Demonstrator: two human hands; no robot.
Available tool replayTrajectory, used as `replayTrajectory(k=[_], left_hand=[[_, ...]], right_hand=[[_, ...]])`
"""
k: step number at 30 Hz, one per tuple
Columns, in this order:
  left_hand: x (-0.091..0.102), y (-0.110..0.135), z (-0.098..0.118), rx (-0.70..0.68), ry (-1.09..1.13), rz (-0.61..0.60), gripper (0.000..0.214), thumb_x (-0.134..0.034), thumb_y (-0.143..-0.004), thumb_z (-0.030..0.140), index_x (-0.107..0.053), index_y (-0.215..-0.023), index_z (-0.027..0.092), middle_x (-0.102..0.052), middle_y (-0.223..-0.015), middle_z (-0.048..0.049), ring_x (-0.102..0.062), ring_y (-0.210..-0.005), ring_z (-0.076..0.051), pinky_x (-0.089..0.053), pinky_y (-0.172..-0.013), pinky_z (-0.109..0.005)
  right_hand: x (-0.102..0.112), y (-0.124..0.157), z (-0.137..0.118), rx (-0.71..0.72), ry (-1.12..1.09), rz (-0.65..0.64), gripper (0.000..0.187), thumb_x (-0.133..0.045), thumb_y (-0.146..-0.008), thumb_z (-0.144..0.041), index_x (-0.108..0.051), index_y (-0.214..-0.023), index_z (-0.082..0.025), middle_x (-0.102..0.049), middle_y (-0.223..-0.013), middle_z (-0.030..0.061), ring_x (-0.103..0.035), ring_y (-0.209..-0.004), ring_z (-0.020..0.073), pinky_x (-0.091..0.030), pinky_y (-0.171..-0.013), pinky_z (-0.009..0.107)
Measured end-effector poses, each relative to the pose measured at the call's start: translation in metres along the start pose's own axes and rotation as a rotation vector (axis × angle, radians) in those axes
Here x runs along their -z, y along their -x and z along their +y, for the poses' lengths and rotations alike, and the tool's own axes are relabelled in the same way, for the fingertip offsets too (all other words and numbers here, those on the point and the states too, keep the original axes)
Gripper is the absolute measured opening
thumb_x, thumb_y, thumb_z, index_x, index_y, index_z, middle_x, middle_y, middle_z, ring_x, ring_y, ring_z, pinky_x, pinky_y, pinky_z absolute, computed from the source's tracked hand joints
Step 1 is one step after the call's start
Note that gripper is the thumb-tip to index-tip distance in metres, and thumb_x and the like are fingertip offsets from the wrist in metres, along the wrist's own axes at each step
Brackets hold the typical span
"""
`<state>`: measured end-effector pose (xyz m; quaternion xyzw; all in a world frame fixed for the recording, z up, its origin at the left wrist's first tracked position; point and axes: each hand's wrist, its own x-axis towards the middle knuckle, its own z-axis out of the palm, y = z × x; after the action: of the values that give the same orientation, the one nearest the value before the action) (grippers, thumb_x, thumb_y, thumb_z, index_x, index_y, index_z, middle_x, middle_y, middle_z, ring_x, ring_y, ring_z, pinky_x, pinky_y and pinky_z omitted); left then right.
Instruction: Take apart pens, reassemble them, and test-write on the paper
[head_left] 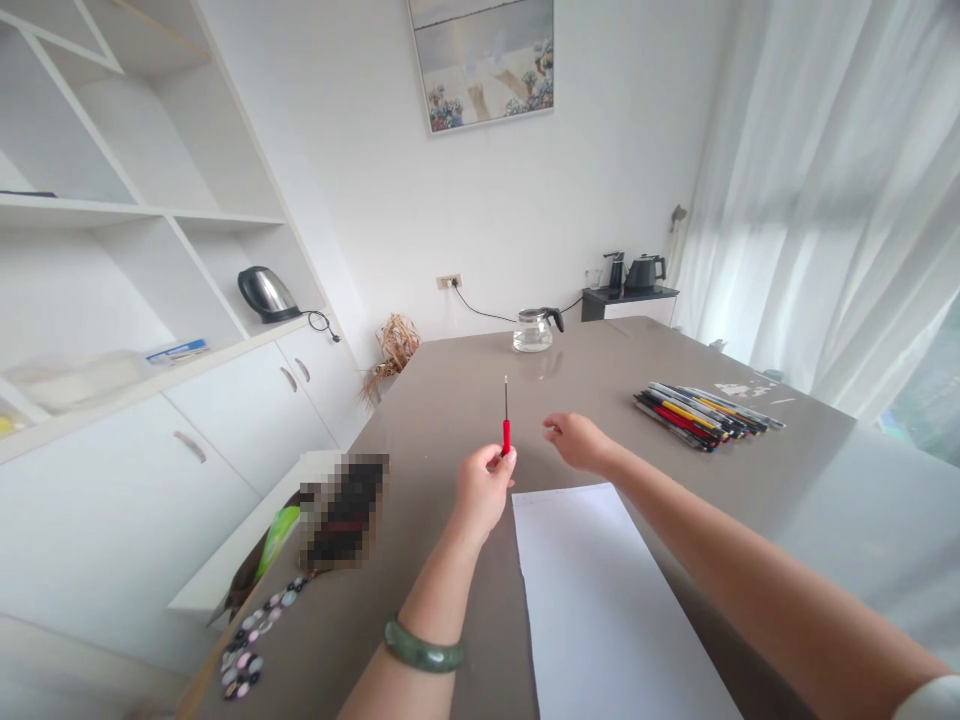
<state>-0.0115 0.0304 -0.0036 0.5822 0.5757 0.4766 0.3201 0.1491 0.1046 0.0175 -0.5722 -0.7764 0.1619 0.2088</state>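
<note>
Upright in the fingertips of my left hand [486, 485] is a slim pen part [506, 432], with a red grip below and a thin dark refill with a light tip sticking up. My right hand [579, 441] is just to the right, above the table, its fingers curled together; whatever they may hold is hidden. Below both hands lies a white sheet of paper [611, 600], with faint marks along its top edge. A pile of pens [705, 415] in black, red, yellow and grey lies to the right of my right hand.
On the brown table [457, 400], a glass pot [533, 330] with clear liquid stands at the far end. A blurred-out dark item [349, 510] and a string of beads [255, 640] lie on the left. White scraps [739, 389] lie behind the pens.
</note>
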Motion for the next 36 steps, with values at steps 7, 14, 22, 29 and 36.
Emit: replayTrajectory(k=[7,14,22,29,36], left_hand=[[-0.005,0.006,0.002,-0.055,-0.068,-0.115,0.037,-0.042,-0.072,0.048,-0.058,-0.084,0.018,-0.051,-0.065,0.0006,-0.053,-0.055,-0.011,-0.038,-0.049,-0.021],[-0.01,0.007,0.006,-0.068,-0.11,-0.164,0.037,-0.041,-0.073,0.048,-0.059,-0.082,0.017,-0.052,-0.065,0.0003,-0.052,-0.053,-0.011,-0.037,-0.049,-0.021],[-0.012,0.007,0.006,-0.057,-0.135,-0.194,0.035,-0.04,-0.073,0.048,-0.058,-0.081,0.019,-0.053,-0.066,0.0007,-0.052,-0.054,-0.011,-0.038,-0.05,-0.021],[-0.013,0.007,0.004,-0.102,-0.189,-0.191,0.035,-0.041,-0.074,0.047,-0.06,-0.082,0.019,-0.053,-0.064,0.0003,-0.05,-0.054,-0.011,-0.037,-0.051,-0.021],[-0.013,0.008,0.004,-0.12,-0.195,-0.2,0.034,-0.04,-0.075,0.046,-0.06,-0.083,0.019,-0.053,-0.065,0.0002,-0.05,-0.055,-0.01,-0.037,-0.051,-0.021]], right_hand=[[0.068,0.017,-0.006,0.098,-0.602,0.367,0.028,-0.049,-0.071,-0.039,-0.058,-0.084,-0.015,-0.061,-0.073,0.005,-0.049,-0.05,0.0094,-0.039,-0.044,0.021],[0.092,0.038,-0.024,0.198,-0.849,0.458,0.03,-0.059,-0.064,-0.042,-0.059,-0.075,-0.015,-0.06,-0.071,0.0057,-0.047,-0.052,0.0087,-0.039,-0.043,0.019],[0.071,0.031,-0.019,0.17,-0.813,0.34,0.032,-0.059,-0.063,-0.043,-0.061,-0.076,-0.014,-0.06,-0.067,0.0038,-0.046,-0.052,0.009,-0.038,-0.044,0.021],[0.067,0.029,-0.018,0.152,-0.823,0.315,0.033,-0.058,-0.063,-0.043,-0.062,-0.078,-0.014,-0.061,-0.071,0.0048,-0.048,-0.053,0.0097,-0.038,-0.044,0.021],[0.067,0.029,-0.018,0.136,-0.802,0.274,0.031,-0.058,-0.063,-0.04,-0.063,-0.078,-0.014,-0.06,-0.068,0.0042,-0.047,-0.051,0.0088,-0.038,-0.045,0.021]])
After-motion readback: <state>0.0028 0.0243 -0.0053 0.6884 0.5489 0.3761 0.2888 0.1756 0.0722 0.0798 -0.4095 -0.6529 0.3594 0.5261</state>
